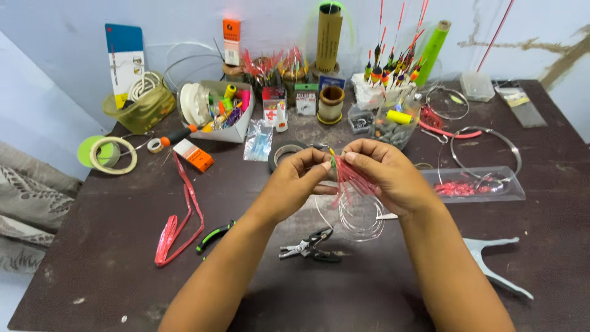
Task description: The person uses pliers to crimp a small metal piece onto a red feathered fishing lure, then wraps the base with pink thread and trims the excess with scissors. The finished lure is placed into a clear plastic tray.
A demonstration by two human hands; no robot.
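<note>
Both forearms come in from the bottom edge and meet over the middle of the dark table [92, 258], wrists bent inward so the hands are almost knuckle to knuckle. The left hand [298, 178] is pinched shut on the top end of a little bundle of red strands [351, 180], thumb and forefinger tight together, and the right hand [384, 172] is closed on the same bundle from the other side, fingers curled over it so the strands fan out below the palm. A coil of thin clear line [359, 218] hangs under the bundle and lies on the table right beneath the hands. Just in front of the wrists sits a pair of pliers [309, 246], and a green-handled tool [215, 235] is a bit to its left. Package-wise: a small orange box [193, 155] lies flat left of the hands, a clear bag [258, 141] with something blue in it sits behind them, a tall blue and white card [125, 58] leans on the wall at the back left, and an orange and white card [231, 40] stands against the wall further right. A long clear plastic tray [491, 184] with red bits sits to the right.
</note>
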